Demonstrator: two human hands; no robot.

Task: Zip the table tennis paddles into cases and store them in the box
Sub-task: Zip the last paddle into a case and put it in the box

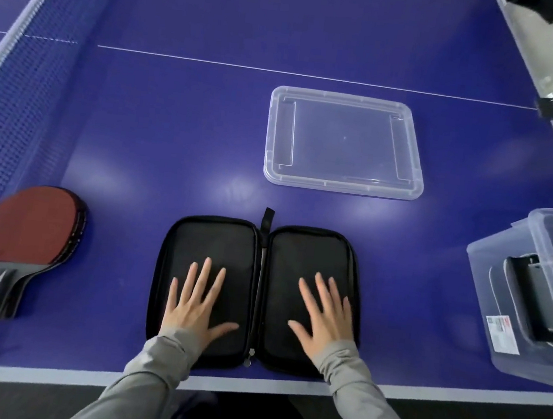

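Case lies unzipped near me; my left hand and right hand press flat, fingers spread, holding both halves open to receive the paddles at left.

Blue table tennis table, white edge line at near side. Open black case lies flat near that edge. Left of case: stacked paddles, red face up, count unclear. Beyond case, to its right: clear lid, flat. Far right of case: clear box. Net beyond paddles.
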